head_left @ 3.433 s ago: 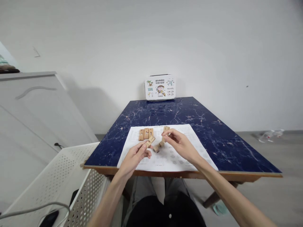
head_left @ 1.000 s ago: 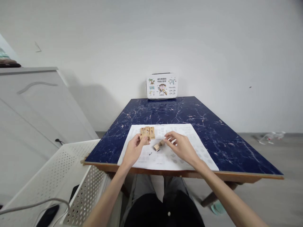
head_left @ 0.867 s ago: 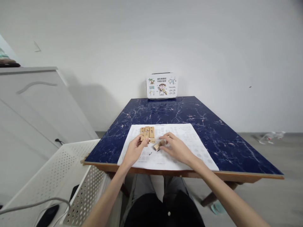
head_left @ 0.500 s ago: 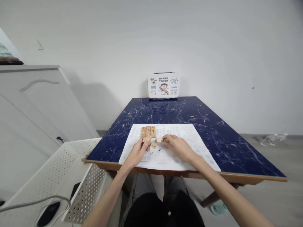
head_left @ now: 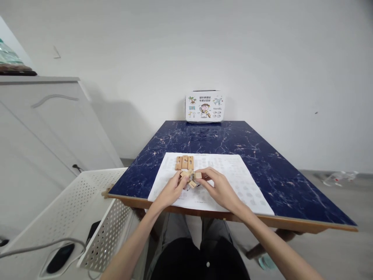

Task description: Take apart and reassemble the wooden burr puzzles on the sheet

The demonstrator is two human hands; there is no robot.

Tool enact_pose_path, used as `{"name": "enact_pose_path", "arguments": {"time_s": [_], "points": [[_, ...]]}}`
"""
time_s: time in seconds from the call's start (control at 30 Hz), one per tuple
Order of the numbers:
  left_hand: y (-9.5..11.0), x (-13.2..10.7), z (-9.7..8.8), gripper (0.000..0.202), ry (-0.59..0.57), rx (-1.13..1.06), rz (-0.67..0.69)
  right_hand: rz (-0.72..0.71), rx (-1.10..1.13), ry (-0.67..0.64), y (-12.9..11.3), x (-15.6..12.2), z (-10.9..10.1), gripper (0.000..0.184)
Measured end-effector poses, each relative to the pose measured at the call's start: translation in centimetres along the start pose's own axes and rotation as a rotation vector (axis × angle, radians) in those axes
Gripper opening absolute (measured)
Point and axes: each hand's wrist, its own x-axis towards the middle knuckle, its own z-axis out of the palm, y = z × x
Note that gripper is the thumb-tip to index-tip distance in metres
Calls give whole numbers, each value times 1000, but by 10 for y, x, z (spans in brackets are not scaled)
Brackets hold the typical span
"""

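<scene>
Close to the middle of the paper sheet (head_left: 233,186), my left hand (head_left: 172,190) is closed around a small cluster of joined wooden puzzle pieces (head_left: 190,184). My right hand (head_left: 217,186) pinches a pale wooden puzzle piece (head_left: 198,175), its square end facing left against or very near the cluster; whether the two touch I cannot tell. Just beyond my left fingers, three notched wooden pieces (head_left: 184,162) lie side by side on the sheet. The fingers hide part of what each hand holds.
The sheet lies on a blue marbled table (head_left: 204,140). A white printed case (head_left: 205,107) stands at its far edge against the wall. To the left are a white perforated basket (head_left: 99,229) and a white cabinet (head_left: 46,128). A bottle (head_left: 266,261) is on the floor.
My right hand has brought its wooden piece left, up to the cluster in my left hand, and turned its end into view. The head view has shifted slightly.
</scene>
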Motion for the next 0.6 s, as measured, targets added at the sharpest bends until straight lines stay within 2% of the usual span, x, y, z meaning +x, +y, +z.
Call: {"name": "enact_pose_path", "arguments": {"time_s": [0.07, 0.13, 0.3, 0.43, 0.6], "points": [[1, 0, 0, 41, -3, -16, -11, 23, 49, 50, 3, 0, 0, 23], [2, -1, -1, 40, 2, -35, -28, 111, 146, 79, 6, 2, 0, 28], [2, 0, 0, 41, -4, -104, -32, 359, 409, -8, 8, 10, -1, 49], [-1, 0, 0, 43, -16, -121, -25, 406, 479, -92, 8, 15, 4, 44], [-4, -1, -1, 45, -50, -80, -30, 466, 609, -67, 16, 17, 13, 43]]}}
